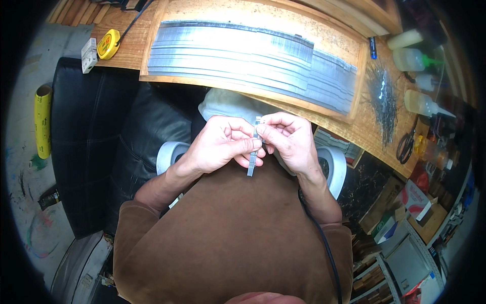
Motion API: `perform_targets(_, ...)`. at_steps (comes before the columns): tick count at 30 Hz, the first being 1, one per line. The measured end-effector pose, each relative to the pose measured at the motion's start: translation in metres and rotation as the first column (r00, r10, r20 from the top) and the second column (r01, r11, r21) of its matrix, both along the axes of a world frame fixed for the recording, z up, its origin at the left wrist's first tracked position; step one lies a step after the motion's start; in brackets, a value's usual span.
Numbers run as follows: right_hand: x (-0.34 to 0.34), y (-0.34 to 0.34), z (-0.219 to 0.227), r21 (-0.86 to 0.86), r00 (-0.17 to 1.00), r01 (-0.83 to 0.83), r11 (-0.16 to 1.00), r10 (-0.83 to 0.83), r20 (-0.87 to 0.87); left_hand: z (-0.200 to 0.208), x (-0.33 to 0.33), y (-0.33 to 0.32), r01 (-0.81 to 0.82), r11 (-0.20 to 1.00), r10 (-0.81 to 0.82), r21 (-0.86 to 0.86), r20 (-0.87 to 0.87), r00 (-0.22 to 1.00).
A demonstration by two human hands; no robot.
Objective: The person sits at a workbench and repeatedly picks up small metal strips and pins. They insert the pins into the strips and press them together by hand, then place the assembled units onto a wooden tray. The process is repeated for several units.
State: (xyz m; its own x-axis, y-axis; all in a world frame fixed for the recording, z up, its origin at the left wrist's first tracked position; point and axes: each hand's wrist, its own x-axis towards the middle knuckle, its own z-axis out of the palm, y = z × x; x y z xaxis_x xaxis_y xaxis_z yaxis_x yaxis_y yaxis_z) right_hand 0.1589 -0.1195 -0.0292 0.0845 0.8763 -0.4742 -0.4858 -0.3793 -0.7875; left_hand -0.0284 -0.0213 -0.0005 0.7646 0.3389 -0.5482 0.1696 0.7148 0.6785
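Observation:
A narrow, silvery-grey segmented strip stands nearly upright in front of my chest. My left hand pinches it around the middle between thumb and fingers. Closed on its upper end is my right hand, thumb against the strip. Fingers cover part of it, so its exact kind cannot be told. Beyond my hands, a wooden-framed tray lies on the bench. Overlapping rows of thin grey metal strips fill much of it.
Right of the tray lie a heap of thin dark wires, black-handled scissors, a blue marker and squeeze bottles. A yellow tape measure sits at the bench's left. A black sofa is on my left.

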Motion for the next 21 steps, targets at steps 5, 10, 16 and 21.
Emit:
perform_targets(5,0.0005,0.0015,-0.0021,-0.016,1.0,-0.002,1.0,0.002,-0.022,-0.0002,0.0007,0.0007,-0.002,1.0,0.002,-0.001,-0.002,1.0)
perform_targets(10,0.0002,0.0002,-0.0049,-0.008,0.999,0.006,1.0,-0.006,-0.042,-0.002,0.0005,-0.0002,0.0,1.0,0.001,0.013,-0.008,1.0)
perform_targets(16,0.0003,0.0002,-0.0049,-0.009,0.999,0.009,1.0,-0.01,-0.051,-0.004,-0.0003,-0.0011,-0.008,1.0,0.008,0.019,-0.002,1.0)
perform_targets(21,0.0007,-0.0001,-0.0048,-0.012,0.999,0.008,1.0,-0.009,-0.052,-0.003,0.0,-0.0009,-0.005,1.0,0.005,0.021,-0.003,1.0)
